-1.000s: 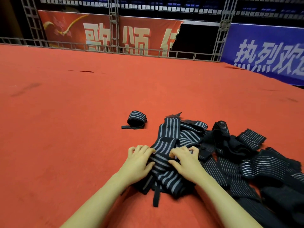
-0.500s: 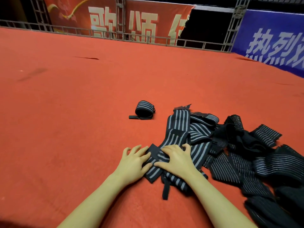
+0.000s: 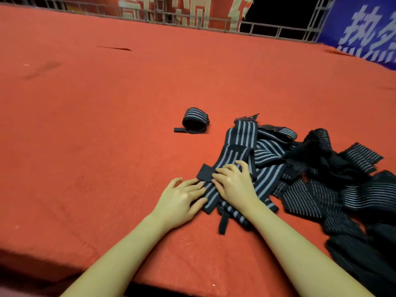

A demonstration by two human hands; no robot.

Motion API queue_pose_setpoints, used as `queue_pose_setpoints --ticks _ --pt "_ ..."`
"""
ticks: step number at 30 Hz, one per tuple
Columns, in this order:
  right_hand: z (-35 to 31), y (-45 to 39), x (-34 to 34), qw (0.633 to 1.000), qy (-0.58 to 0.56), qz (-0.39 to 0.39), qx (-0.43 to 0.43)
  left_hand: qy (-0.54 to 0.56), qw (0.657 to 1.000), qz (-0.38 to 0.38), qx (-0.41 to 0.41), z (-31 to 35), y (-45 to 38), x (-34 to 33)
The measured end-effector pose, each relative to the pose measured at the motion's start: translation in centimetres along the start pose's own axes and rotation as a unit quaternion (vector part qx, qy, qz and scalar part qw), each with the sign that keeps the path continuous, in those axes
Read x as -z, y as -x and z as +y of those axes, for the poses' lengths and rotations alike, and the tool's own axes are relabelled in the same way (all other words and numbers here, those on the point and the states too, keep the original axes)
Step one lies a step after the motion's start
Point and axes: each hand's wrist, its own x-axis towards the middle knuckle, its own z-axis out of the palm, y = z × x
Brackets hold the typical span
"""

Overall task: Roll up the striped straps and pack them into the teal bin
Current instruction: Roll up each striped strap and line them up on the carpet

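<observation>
- carpet (image 3: 107, 125): red, matt, felt-like cloth
- straps (image 3: 242, 155): woven elastic cloth, ribbed, dull
- railing (image 3: 267, 28): grey metal
- banner (image 3: 364, 28): blue, smooth sheet

Left hand (image 3: 180, 202) and right hand (image 3: 234, 185) pressing flat striped strap (image 3: 233, 166), rolled strap (image 3: 195, 121) beyond, red carpet (image 3: 107, 125)

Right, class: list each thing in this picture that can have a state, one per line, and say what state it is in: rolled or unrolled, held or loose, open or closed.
Rolled strap: rolled up, lying alone on the red carpet, tail end loose.
Strap under the hands: unrolled, flat, pressed down.
Pile of straps: unrolled, tangled, untouched.
Left hand: open, fingers resting on the strap's edge.
Right hand: open, fingers pressing the strap.
</observation>
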Motion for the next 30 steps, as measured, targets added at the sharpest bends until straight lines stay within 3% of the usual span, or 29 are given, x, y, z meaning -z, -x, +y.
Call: queue_pose_setpoints --ticks 13,21,25,30 --pt "-0.9 0.7 0.4 0.984 -0.002 0.006 -0.178 0.007 0.999 -0.035 0.027 0.5 0.6 -0.2" --pt "-0.9 2.1 0.7 0.986 -0.084 -0.037 -0.139 -0.007 0.996 -0.087 0.002 1.3 0.7 -0.5" --pt "-0.7 1.4 0.4 0.994 -0.040 -0.009 -0.099 -0.002 0.989 -0.148 0.009 0.9 0.1 -0.1" --pt "-0.9 1.1 0.3 0.986 -0.017 0.046 -0.157 -0.004 0.990 -0.142 0.014 0.6 0.1 -0.3"
